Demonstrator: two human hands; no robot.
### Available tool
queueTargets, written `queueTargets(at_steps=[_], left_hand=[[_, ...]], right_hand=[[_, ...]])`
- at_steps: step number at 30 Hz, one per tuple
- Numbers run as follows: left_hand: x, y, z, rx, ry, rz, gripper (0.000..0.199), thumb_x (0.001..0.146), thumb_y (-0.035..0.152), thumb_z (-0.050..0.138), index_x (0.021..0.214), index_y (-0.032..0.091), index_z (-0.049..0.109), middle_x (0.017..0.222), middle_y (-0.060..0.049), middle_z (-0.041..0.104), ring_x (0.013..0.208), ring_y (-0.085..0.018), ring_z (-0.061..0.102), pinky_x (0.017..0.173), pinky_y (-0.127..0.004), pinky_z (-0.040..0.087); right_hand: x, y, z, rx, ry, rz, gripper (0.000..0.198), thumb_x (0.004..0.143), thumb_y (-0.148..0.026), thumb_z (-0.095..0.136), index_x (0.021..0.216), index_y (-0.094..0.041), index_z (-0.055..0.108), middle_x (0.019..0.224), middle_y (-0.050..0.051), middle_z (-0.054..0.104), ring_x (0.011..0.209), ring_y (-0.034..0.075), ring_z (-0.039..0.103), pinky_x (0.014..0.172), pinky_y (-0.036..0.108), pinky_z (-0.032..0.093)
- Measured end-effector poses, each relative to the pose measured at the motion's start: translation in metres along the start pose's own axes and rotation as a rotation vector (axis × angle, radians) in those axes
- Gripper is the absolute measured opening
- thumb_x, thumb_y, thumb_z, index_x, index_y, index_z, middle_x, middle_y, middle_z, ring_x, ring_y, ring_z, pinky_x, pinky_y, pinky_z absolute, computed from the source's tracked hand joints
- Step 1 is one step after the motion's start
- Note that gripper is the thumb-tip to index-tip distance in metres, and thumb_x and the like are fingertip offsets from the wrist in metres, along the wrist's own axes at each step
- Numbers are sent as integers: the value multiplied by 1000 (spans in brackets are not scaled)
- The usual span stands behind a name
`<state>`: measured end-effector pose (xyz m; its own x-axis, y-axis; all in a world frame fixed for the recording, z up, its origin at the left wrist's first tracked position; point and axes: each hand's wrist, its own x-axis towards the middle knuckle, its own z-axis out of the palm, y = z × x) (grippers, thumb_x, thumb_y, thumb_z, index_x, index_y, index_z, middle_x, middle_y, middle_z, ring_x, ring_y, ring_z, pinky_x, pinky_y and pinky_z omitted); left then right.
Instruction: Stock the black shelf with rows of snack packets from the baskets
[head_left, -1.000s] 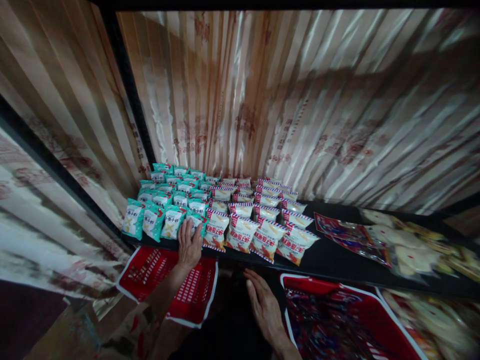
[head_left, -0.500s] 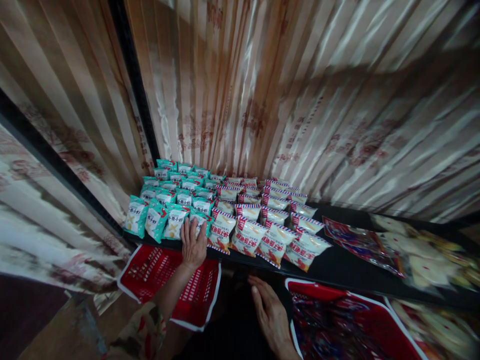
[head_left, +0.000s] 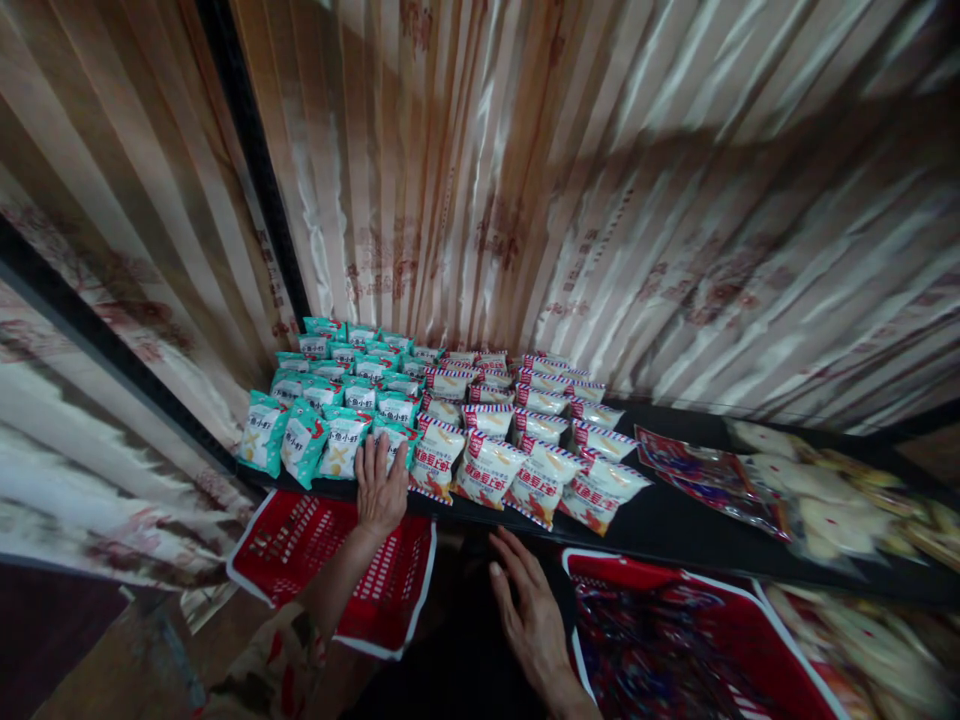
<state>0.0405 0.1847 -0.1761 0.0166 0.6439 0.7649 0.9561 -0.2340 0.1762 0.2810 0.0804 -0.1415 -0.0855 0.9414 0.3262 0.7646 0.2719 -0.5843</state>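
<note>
My left hand (head_left: 381, 492) lies with its fingers stretched over the front of a teal snack bag (head_left: 400, 441), the rightmost in the front row of teal bags. Part of that bag is hidden under the fingers. Several more teal snack bags (head_left: 343, 443) stand in rows to its left and behind. White snack bags with striped edges (head_left: 489, 468) stand in rows just to the right. Below the shelf edge, my right hand (head_left: 531, 605) hangs with fingers extended and apart, holding nothing.
A black shelf (head_left: 667, 515) carries all the bags. Dark red flat packets (head_left: 705, 480) and pale flat packs (head_left: 817, 490) lie at its right. Beneath are a red basket (head_left: 300, 545) and another red basket (head_left: 739, 640) with dark packets. A pleated curtain (head_left: 480, 180) and black posts (head_left: 255, 160) stand behind.
The view has shifted slightly, so the shelf and bags appear a little further left. My left hand stays against the same teal bag. My right hand's fingers have risen slightly toward the shelf edge.
</note>
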Motion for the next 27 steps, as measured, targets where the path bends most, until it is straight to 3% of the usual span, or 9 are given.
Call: queueTargets(at_steps=[3, 7, 12, 17, 27], left_hand=[[-3, -1, -1, -20, 0, 22, 53, 86, 20, 50, 138, 25, 38, 153, -12, 16, 140, -34, 7, 109, -58, 19], [-6, 2, -6, -38, 10, 35, 49, 86, 27, 52, 134, 30, 44, 152, -8, 21, 141, -34, 7, 109, -59, 17], [2, 12, -14, -10, -12, 114, 49, 85, 31, 54, 134, 29, 44, 148, -9, 30, 141, -31, 10, 110, -55, 18], [10, 16, -9, -12, -82, 181, 52, 84, 42, 54, 133, 29, 45, 144, -8, 39, 140, -29, 17, 111, -53, 16], [11, 14, -2, 24, -95, 190, 53, 84, 43, 54, 134, 27, 44, 142, -6, 42, 138, -27, 23, 113, -49, 13]], right_hand=[[12, -7, -3, -54, 82, -62, 39, 92, -33, 41, 127, -21, 53, 142, 10, 42, 129, 26, 42, 102, 47, 42], [33, -13, -2, -137, 100, -128, 45, 92, -28, 40, 137, -27, 41, 152, 4, 24, 139, 28, 23, 107, 53, 33], [51, -15, 7, -170, 65, -198, 48, 91, -26, 41, 139, -26, 37, 154, 4, 16, 141, 30, 11, 107, 56, 31], [59, -14, 18, -167, 44, -220, 50, 91, -27, 40, 140, -25, 35, 155, 3, 10, 141, 33, 6, 107, 59, 29], [66, -8, 22, -189, 47, -261, 50, 92, -25, 39, 141, -23, 33, 155, 4, 10, 142, 30, 6, 110, 55, 26]])
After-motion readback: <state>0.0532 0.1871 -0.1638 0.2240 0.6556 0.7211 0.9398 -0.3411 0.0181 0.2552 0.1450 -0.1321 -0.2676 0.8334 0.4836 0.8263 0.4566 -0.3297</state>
